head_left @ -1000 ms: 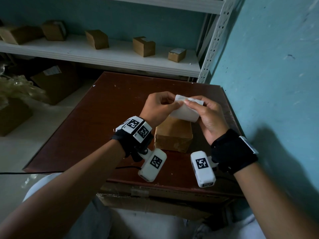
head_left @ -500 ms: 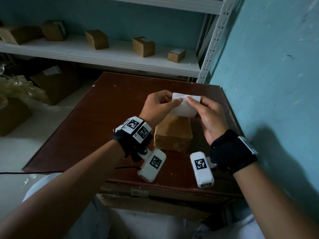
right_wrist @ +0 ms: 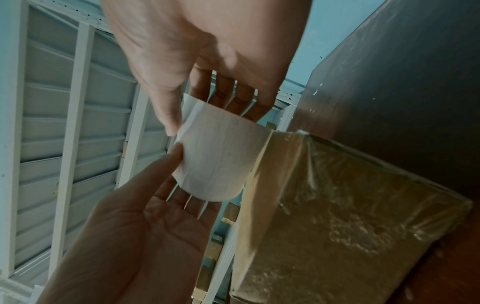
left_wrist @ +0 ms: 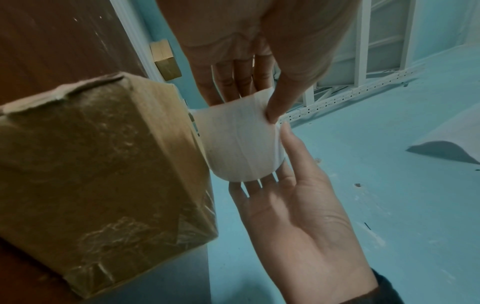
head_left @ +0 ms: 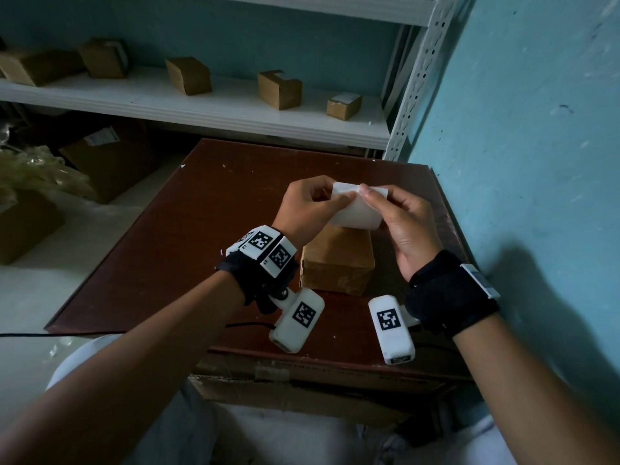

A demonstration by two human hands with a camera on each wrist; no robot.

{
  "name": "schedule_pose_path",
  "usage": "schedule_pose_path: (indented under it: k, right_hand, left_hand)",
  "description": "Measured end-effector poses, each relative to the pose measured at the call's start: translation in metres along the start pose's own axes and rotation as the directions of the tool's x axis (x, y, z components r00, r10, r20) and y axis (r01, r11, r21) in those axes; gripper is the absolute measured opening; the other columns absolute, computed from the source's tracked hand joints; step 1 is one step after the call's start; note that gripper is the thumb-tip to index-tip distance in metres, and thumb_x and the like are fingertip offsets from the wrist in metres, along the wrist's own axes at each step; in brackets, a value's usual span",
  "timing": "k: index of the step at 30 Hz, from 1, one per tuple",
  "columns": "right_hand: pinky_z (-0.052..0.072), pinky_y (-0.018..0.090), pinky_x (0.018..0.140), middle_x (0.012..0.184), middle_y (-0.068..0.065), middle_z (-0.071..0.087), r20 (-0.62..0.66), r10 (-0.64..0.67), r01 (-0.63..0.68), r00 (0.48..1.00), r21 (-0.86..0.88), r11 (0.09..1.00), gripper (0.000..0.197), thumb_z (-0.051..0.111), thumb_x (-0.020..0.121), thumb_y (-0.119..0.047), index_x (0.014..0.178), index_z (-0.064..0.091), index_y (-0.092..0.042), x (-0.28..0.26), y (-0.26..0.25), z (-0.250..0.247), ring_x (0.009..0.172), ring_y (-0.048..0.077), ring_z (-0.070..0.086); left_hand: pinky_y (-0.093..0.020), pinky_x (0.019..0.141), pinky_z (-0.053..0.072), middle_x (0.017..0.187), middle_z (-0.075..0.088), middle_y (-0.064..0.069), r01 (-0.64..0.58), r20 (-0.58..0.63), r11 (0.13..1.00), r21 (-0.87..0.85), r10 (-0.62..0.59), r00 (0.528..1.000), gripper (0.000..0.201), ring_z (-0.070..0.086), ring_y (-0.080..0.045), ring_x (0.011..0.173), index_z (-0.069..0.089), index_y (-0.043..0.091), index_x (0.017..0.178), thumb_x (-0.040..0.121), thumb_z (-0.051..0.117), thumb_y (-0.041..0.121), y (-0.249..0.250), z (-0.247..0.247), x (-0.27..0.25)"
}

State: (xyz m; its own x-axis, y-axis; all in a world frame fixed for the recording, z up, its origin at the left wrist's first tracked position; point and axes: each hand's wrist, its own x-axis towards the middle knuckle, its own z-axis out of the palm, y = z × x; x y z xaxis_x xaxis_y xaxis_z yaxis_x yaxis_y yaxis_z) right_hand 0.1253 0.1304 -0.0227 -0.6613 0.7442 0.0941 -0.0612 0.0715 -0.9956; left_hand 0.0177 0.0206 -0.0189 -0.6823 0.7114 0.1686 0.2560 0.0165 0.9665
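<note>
A small white sheet of paper (head_left: pixel 355 214) hangs curled above the brown table (head_left: pixel 201 229); both hands hold it by its top edge. My left hand (head_left: pixel 335 201) pinches the edge between thumb and fingers. My right hand (head_left: pixel 370 196) pinches it right beside, so the two thumbs nearly touch. The left wrist view shows the paper (left_wrist: pixel 241 144) bowed into a half-tube, and so does the right wrist view (right_wrist: pixel 218 160). A taped cardboard box (head_left: pixel 337 260) stands on the table just below and in front of the hands, also seen close in both wrist views (left_wrist: pixel 98 174) (right_wrist: pixel 337 216).
A white shelf (head_left: pixel 235 112) behind the table carries several small cardboard boxes. A blue wall (head_left: pixel 520 162) runs close along the table's right side. Larger cartons (head_left: pixel 110 156) and crumpled plastic (head_left: pixel 33 169) lie on the floor at left. A black cable (head_left: pixel 248 325) crosses the table's front edge.
The right thumb has slid left along the paper's top edge to meet the left thumb. The paper, held flat half a second ago, now curls downward.
</note>
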Motion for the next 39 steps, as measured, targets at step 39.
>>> schedule_pose_path:
  k: [39]
  right_hand:
    - [0.056, 0.039, 0.088, 0.105, 0.001, 0.072, 0.012, 0.019, -0.020, 1.000, 0.028, 0.999, 0.012, 0.072, 0.085, -0.018, 0.097, 0.073, -0.017, 0.0014, 0.0019, -0.0009, 0.107, 0.019, 0.063]
  left_hand:
    - [-0.049, 0.091, 0.053, 0.103, 0.068, -0.012, 0.041, 0.014, 0.997, -0.064, -0.040, 0.999, 0.009, 0.064, -0.027, 0.099, 0.066, 0.013, 0.089, 0.087, 0.067, 0.022, 0.0029, -0.0016, -0.0022]
